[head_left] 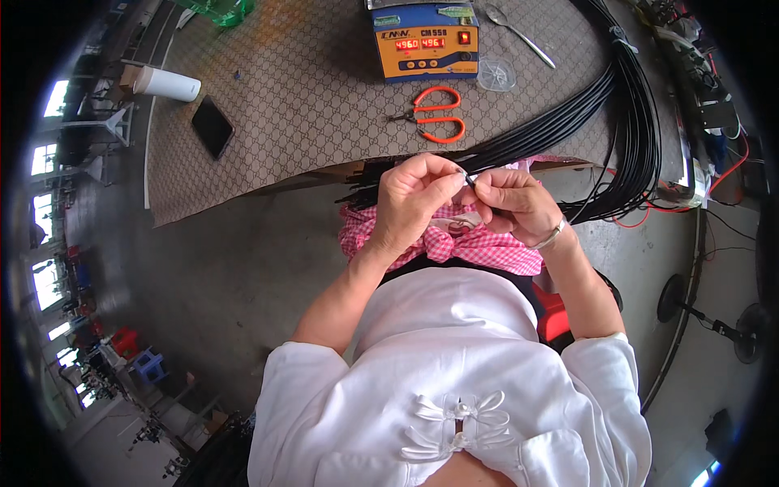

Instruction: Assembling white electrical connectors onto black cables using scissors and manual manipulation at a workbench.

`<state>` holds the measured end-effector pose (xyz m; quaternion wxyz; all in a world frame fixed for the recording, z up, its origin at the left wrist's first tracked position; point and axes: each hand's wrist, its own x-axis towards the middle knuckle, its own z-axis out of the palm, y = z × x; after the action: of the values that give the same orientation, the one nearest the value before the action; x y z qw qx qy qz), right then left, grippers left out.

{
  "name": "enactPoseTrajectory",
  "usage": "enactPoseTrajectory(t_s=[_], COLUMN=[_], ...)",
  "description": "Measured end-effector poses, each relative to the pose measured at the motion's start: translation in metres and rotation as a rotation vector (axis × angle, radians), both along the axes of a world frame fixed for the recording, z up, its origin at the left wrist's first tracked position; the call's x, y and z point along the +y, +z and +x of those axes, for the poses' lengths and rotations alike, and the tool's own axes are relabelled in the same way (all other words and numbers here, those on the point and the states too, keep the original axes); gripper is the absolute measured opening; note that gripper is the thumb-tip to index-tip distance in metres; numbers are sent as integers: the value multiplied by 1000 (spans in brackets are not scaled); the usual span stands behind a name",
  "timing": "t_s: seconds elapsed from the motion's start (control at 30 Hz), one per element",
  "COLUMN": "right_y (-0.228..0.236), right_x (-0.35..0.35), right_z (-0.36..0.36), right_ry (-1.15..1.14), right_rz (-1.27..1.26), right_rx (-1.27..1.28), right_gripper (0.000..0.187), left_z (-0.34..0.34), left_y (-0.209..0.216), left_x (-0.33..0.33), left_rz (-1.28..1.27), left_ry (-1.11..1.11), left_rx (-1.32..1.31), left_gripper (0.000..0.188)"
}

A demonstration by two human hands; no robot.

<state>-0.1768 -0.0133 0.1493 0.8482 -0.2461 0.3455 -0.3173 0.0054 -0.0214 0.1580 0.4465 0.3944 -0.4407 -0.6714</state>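
Note:
My left hand (408, 203) and my right hand (519, 203) meet just off the front edge of the table, above my lap. The right pinches a thin black cable (471, 183) close to its end. At the tip, the thumb and forefinger of my left hand are closed in a pinch; a tiny pale bit shows there, too small to name. Behind both hands a thick bundle of black cables (560, 116) lies across the table, its cut ends hanging past the edge to the left of my left wrist. Orange-handled snips (439, 115) lie beyond my hands.
On the patterned table (308, 97) stands a blue and orange control box (427, 49) with a lit display. Near it lie a clear plastic disc (497, 75) and a spoon (523, 38). A black phone (213, 127) and a white cup (167, 84) are at the left.

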Motion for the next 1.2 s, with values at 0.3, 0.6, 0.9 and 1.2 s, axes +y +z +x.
enactPoseTrajectory(t_s=[0.3, 0.6, 0.9, 1.2], right_y=[-8, -8, -3, -18], right_x=[-4, -3, -2, 2], right_z=[7, 13, 19, 29], right_ry=[-49, -202, -230, -379], right_rz=[20, -133, -253, -205], right_rx=[-256, 27, 254, 71], right_gripper=[18, 8, 7, 8], left_z=[-17, -5, 3, -17], left_y=[-18, -14, -8, -20], left_x=[4, 3, -1, 1], left_rz=[331, 223, 18, 229], left_ry=[24, 127, 117, 242], left_rx=[590, 296, -72, 490], left_gripper=[11, 13, 12, 8])
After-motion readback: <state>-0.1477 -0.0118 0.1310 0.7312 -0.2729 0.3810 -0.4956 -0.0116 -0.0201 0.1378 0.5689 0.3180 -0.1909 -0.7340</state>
